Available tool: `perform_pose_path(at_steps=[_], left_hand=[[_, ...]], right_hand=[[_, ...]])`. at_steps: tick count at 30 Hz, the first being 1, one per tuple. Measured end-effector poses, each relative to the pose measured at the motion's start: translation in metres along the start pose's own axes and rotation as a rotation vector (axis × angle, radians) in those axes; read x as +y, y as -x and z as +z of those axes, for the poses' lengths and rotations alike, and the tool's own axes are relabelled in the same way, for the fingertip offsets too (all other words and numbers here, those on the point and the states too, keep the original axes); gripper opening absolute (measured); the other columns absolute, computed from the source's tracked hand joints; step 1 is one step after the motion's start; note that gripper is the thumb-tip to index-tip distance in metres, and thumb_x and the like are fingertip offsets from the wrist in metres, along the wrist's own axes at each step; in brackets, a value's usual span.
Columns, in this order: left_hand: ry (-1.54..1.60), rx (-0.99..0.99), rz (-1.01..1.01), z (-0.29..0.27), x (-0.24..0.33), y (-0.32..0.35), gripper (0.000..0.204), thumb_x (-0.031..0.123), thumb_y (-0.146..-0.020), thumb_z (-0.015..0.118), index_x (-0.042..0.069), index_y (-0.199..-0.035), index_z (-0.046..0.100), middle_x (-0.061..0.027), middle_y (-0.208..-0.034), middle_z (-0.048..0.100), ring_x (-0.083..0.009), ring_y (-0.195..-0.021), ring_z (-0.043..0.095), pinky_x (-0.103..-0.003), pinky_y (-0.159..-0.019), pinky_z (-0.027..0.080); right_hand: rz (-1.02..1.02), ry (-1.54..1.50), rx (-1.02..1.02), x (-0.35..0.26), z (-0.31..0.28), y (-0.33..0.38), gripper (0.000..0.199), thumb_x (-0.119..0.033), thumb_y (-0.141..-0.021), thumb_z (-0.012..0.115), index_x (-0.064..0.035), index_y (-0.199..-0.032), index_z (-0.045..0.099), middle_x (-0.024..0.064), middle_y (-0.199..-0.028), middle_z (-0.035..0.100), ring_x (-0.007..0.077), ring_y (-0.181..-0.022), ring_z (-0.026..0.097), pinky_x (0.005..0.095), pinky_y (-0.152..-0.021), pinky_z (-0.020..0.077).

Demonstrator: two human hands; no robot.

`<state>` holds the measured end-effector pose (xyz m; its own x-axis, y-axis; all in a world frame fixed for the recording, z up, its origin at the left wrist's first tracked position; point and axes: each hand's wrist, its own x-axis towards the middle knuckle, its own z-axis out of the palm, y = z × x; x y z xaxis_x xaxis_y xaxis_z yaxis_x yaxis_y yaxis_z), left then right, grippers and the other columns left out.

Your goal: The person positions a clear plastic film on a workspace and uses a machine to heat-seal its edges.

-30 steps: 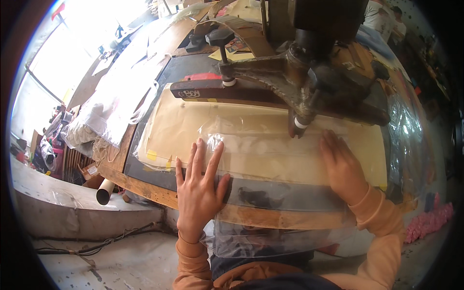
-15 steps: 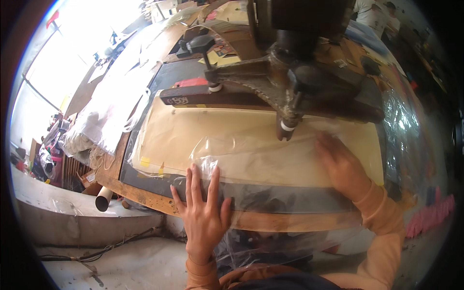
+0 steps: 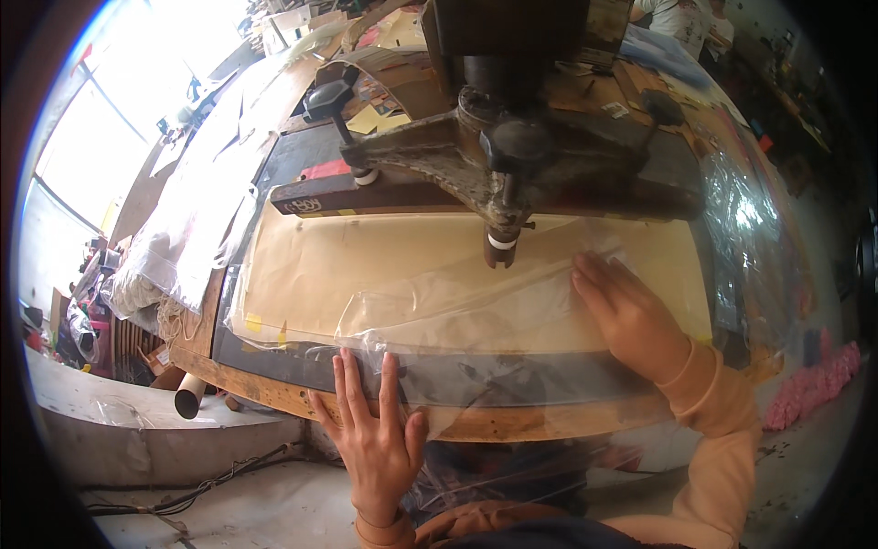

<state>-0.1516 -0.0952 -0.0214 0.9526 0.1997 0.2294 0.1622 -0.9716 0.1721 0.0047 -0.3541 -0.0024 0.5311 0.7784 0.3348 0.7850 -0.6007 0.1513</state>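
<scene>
A sheet of clear plastic film (image 3: 384,316) lies over a wide tan sheet (image 3: 302,247) and hangs past the front edge of the board. My left hand (image 3: 375,439) is open, its fingers spread on the film near the front edge of the tan sheet. My right hand (image 3: 636,320) rests on the film toward the right, its fingers stretched out side by side and holding nothing visible. A long crease runs across the film between the two hands. Under the tan sheet is a dark mat (image 3: 274,366), with small yellow tape pieces (image 3: 253,322) near the left corner.
Just beyond my hands, a dark metal press head (image 3: 503,156) with a long crossbar (image 3: 384,199) hangs low over the sheet. More shiny plastic (image 3: 750,220) lies at the right. White cloth (image 3: 174,229), a cardboard tube (image 3: 190,396) and cables (image 3: 210,485) are at the left. Pink fabric (image 3: 812,386) hangs lower right.
My left hand has slid toward me, drawing the film's bunched edge nearer. My right hand, blurred before, now looks steadier. The whole view has shifted slightly, so the press appears further left.
</scene>
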Motion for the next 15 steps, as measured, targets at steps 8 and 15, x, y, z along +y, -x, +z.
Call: perform_pose_path(at_steps=[8, 15], left_hand=[[-0.028, -0.018, -0.006, -0.001, 0.003, 0.004, 0.055, 0.044, -0.096, 0.028, 0.012, -0.138, 0.045, -0.0272, -0.144, 0.030, -0.0378, -0.137, 0.027, -0.059, -0.109, 0.005], [-0.095, -0.057, -0.019, -0.002, 0.009, 0.011, 0.055, 0.041, -0.097, 0.025, 0.010, -0.141, 0.039, -0.0248, -0.147, 0.026, -0.0376, -0.138, 0.023, -0.059, -0.109, 0.007]], right_hand=[[-0.005, 0.022, -0.005, 0.000, 0.000, 0.002, 0.033, -0.004, -0.081, 0.049, 0.0081, -0.111, 0.057, 0.0211, -0.122, 0.057, 0.0296, -0.115, 0.055, 0.0398, -0.098, 0.0449], [0.011, -0.009, -0.015, 0.001, 0.000, 0.004, 0.033, -0.004, -0.082, 0.049, 0.0075, -0.112, 0.057, 0.0210, -0.122, 0.057, 0.0297, -0.117, 0.054, 0.0398, -0.099, 0.0445]])
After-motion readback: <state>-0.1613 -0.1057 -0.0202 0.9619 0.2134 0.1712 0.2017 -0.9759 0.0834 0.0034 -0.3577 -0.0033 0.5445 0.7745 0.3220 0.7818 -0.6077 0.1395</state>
